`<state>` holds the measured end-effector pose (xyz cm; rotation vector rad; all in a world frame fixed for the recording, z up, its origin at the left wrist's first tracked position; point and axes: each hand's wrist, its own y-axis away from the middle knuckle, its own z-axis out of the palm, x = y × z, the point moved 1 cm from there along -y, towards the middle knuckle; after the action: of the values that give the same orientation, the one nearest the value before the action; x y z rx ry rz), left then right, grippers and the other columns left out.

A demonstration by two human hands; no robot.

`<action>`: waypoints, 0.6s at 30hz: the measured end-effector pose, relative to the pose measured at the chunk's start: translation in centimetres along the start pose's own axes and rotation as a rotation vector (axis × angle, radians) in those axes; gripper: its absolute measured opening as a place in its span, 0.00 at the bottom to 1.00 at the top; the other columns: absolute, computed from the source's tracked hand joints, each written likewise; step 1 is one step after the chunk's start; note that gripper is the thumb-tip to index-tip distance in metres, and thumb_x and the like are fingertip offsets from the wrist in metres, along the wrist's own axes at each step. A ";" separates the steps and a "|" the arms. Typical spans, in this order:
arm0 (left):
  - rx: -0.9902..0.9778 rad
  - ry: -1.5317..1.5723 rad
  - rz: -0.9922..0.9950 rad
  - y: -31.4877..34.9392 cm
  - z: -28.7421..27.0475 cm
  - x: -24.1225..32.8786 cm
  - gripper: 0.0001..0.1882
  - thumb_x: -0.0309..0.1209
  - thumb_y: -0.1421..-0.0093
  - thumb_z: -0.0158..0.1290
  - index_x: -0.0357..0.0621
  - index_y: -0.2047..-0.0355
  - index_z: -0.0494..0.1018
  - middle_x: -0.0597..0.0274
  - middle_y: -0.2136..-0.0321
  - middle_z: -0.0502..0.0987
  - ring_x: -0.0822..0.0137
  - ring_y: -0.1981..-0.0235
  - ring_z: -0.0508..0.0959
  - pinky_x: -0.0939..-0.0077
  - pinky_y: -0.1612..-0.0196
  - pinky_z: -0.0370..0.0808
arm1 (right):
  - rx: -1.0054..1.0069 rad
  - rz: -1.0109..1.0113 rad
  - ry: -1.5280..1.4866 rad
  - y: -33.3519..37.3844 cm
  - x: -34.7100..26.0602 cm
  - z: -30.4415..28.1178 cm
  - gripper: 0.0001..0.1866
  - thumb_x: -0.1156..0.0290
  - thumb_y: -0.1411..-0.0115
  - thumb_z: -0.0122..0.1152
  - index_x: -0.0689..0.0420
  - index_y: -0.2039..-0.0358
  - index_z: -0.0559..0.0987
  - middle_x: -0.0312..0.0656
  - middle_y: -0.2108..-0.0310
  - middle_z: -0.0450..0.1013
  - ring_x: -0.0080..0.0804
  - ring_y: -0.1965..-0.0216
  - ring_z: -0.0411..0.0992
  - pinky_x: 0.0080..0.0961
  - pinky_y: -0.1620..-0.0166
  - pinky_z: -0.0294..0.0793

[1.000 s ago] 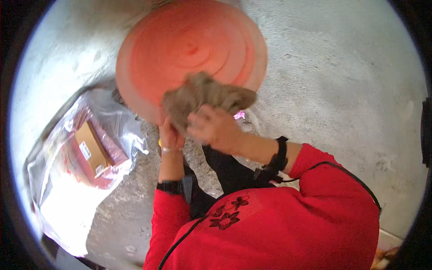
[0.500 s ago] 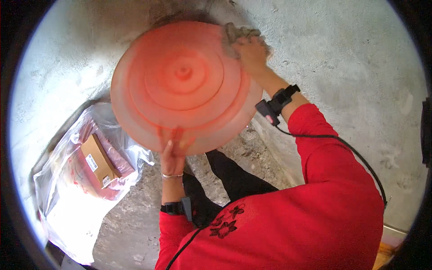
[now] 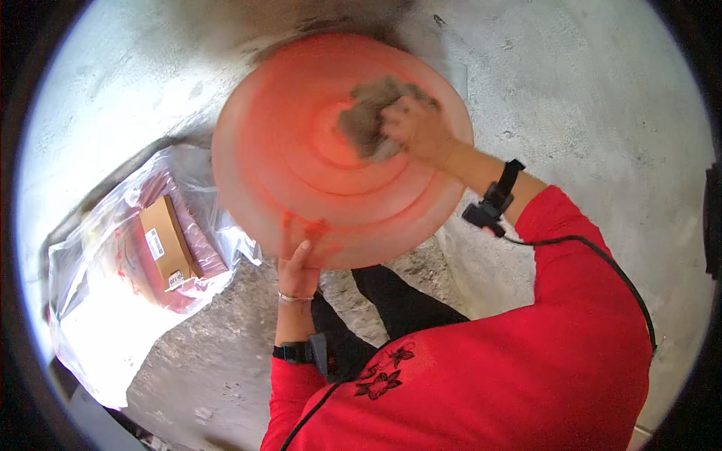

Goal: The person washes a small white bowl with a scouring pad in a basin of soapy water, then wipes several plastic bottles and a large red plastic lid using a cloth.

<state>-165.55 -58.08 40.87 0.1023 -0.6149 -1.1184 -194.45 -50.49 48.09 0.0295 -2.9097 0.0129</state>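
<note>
A large round lid, orange-red and see-through, is tilted up in front of me with concentric rings on its face. My left hand grips its lower edge, thumb on the near side and fingers showing faintly through from behind. Pressed against the face, right of the middle, is a crumpled grey-brown cloth. My right hand is closed on this cloth, slightly blurred, and both cover part of the rings.
To the left lies a clear plastic bag holding a brown cardboard box and pinkish packaging. Rough grey walls rise behind and right of the lid. Below is a rough, dirty floor. Black cables run along both my arms.
My right hand and the cloth have moved from the lid's upper right rim inward and down, near its middle. The lid, with my left hand on it, sits slightly farther right in view.
</note>
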 end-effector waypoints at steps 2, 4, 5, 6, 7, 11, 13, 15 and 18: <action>0.002 0.029 -0.022 0.2 0.5 -0.5 0.34 0.21 0.49 0.46 0.50 0.43 0.47 0.54 0.49 0.59 0.52 0.49 0.63 0.49 0.55 0.68 | 0.023 0.062 0.005 -0.8 2.4 0.1 0.12 0.68 0.62 0.57 0.49 0.72 0.74 0.35 0.64 0.67 0.38 0.60 0.63 0.33 0.59 0.66; -0.037 0.035 -0.038 -0.1 1.0 -0.8 0.34 0.20 0.49 0.45 0.51 0.43 0.46 0.54 0.48 0.58 0.52 0.49 0.62 0.48 0.55 0.67 | 0.200 0.245 0.029 -3.1 3.7 0.6 0.07 0.71 0.54 0.48 0.50 0.76 0.75 0.37 0.71 0.68 0.41 0.64 0.65 0.36 0.58 0.65; -0.040 0.037 -0.032 -0.3 1.2 -0.8 0.34 0.20 0.49 0.45 0.51 0.43 0.46 0.54 0.48 0.58 0.52 0.49 0.62 0.48 0.55 0.67 | 0.204 0.241 0.033 -4.4 3.4 0.9 0.07 0.71 0.54 0.48 0.50 0.76 0.75 0.37 0.71 0.68 0.41 0.64 0.65 0.36 0.58 0.65; -0.069 0.020 -0.040 -0.5 1.5 -0.7 0.34 0.22 0.48 0.45 0.53 0.43 0.44 0.52 0.49 0.59 0.52 0.48 0.61 0.46 0.54 0.66 | 0.085 0.279 -0.059 -6.0 2.8 1.0 0.06 0.71 0.57 0.52 0.50 0.75 0.74 0.38 0.69 0.68 0.42 0.63 0.64 0.36 0.60 0.66; -0.094 -0.001 -0.047 -0.7 1.5 -0.4 0.35 0.24 0.48 0.46 0.56 0.42 0.43 0.50 0.50 0.59 0.52 0.47 0.59 0.44 0.54 0.64 | -0.032 0.315 -0.156 -8.1 1.7 0.0 0.10 0.72 0.61 0.57 0.50 0.73 0.73 0.40 0.67 0.68 0.43 0.62 0.64 0.36 0.61 0.67; -0.038 -0.008 -0.033 -0.4 0.2 -0.1 0.35 0.24 0.48 0.46 0.56 0.42 0.43 0.50 0.49 0.58 0.52 0.47 0.59 0.43 0.54 0.64 | 0.015 -0.165 -0.524 -11.0 -9.0 -1.6 0.07 0.71 0.59 0.54 0.49 0.76 0.73 0.39 0.70 0.68 0.41 0.66 0.65 0.35 0.63 0.67; -0.014 0.031 -0.022 -0.1 0.1 -0.2 0.34 0.21 0.49 0.46 0.53 0.43 0.45 0.56 0.47 0.56 0.53 0.48 0.61 0.46 0.55 0.66 | 0.233 -0.199 -0.478 -12.3 -11.2 -0.7 0.02 0.68 0.58 0.52 0.47 0.81 0.73 0.36 0.74 0.69 0.37 0.68 0.67 0.37 0.63 0.67; -0.011 0.034 -0.014 0.3 0.0 0.3 0.35 0.22 0.49 0.46 0.53 0.43 0.45 0.55 0.47 0.57 0.53 0.49 0.61 0.46 0.55 0.66 | 0.406 -0.263 -0.290 -13.6 -10.7 0.0 0.06 0.65 0.56 0.50 0.45 0.85 0.74 0.33 0.77 0.71 0.34 0.70 0.69 0.39 0.63 0.67; -0.037 -0.047 0.028 0.5 0.4 -0.2 0.37 0.25 0.50 0.48 0.55 0.42 0.42 0.52 0.48 0.57 0.51 0.49 0.61 0.48 0.55 0.67 | 0.021 -0.107 0.028 -17.2 -1.1 5.7 0.08 0.66 0.54 0.48 0.47 0.80 0.77 0.37 0.72 0.72 0.38 0.65 0.69 0.40 0.62 0.68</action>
<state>-165.44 -57.62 41.31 0.0356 -0.6354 -1.1071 -194.35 -67.76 42.38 0.1868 -2.8761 0.0251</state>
